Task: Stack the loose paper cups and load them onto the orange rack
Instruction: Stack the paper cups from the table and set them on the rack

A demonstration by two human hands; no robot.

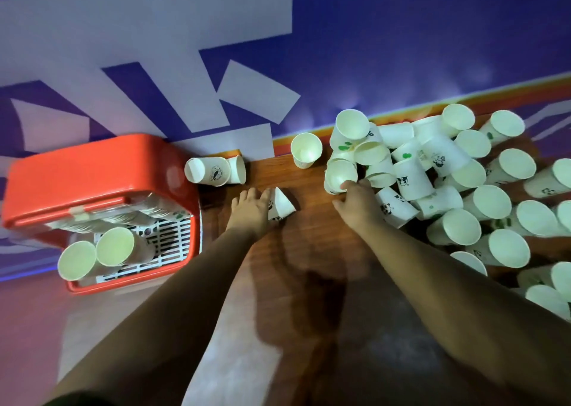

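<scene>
Wooden bench (pixel 309 251), brown, running 6 to 1 o'clock; purple-and-white floor graphic beyond its far edge.

Heap of loose paper cups (pixel 448 189) at 3 o'clock, tumbled every way, mouths mostly up or sideways, leaning on one another. Risk: pulling one from the near edge of the heap unsettles the neighbours; cups roll off the far bench edge at 1 o'clock, or toward the worker.

Orange rack (pixel 102 170) at 9 o'clock, off the bench's left end, white grid floor visible. Two stacks (pixel 102 251) lying inside, mouths toward camera, plus a row further in, partly hidden. Risk: a stack fed in at a slant catches the rack rim or nudges those already lying there.

Two cups (pixel 216 170) on their sides at 11 o'clock, touching, close to the bench's left edge; easily knocked off by a passing forearm.

Single upright cup (pixel 306 150) at 12 o'clock, apart from heap.

Right hand (pixel 358 201) at heap's near edge, grip apart, fingertips touching a cup (pixel 340 173) lying mouth-up; not yet closed round it. Squeezing thin paper likely dents the rim, then nesting jams.

Left hand (pixel 250 207) at centre, grip closed on a tilted cup (pixel 282 204), base-end up, against the bench.
</scene>
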